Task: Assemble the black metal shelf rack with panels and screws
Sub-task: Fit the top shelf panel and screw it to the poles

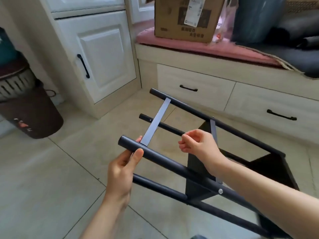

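- Your left hand (123,167) gripped the near tube (155,156) close to its free end, thumb laid over the top and fingertips showing behind it, just beside the foot of the grey strap (156,122).
- Your right hand (198,145) was curled around the middle tube (162,125), fingers closed; the hand itself hid the contact, so you could not be sure how firmly it held.
- The rack (203,188) lay tipped on its side above the floor (43,169), with its tubes running from upper left, away from you, down to lower right, towards you.
- All the free tube ends pointed up and left, so the open end of the frame lay beyond your left fingers and the closed end sat by your right forearm.
- The strap crossed those tubes nearly square, from the near tube under your left thumb up to the far tube (189,106).
- A second strap (214,130) ran the same way just behind your right hand, and a screw (220,191) showed on the near tube below your right wrist.
- Black panels (196,190) were already seated between the tubes at the lower right.
- Judging by this, your left hand was the nearer one to the strap's lower joint, so any fixing there would fall to it or need the right to let go and cross over.
- The drawers (195,90) stood well apart behind the rack.
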Tool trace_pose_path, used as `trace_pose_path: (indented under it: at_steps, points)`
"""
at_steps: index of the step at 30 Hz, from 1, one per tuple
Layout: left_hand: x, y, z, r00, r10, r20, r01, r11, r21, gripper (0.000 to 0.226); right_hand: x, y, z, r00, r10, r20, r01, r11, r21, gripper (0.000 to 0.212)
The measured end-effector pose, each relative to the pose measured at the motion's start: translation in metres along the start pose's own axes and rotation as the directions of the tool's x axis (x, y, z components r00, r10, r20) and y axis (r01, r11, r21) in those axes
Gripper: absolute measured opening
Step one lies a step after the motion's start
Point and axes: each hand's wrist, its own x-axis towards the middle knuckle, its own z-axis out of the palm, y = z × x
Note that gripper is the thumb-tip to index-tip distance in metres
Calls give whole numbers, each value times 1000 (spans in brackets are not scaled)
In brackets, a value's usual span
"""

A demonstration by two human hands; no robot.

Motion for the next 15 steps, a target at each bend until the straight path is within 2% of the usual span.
trace_pose_path:
  at_steps: [4, 6, 11, 15]
  points:
    - [2, -36, -22, 992, -112, -55, 108, 992, -68, 32, 12, 33, 26, 992, 110, 65, -113, 993, 40, 6]
    - [3, -51, -31, 981, -172, -91, 160, 979, -128, 33, 20, 49, 35, 980, 166, 106, -170, 985, 29, 7]
    - [4, -90, -50, 936, -318, -154, 274, 929, -248, 27, 36, 80, 51, 946, 266, 186, -259, 964, -63, 26]
    - [3, -122, -69, 906, -395, -152, 343, 896, -282, 21, 41, 101, 63, 911, 363, 195, -344, 931, -123, 32]
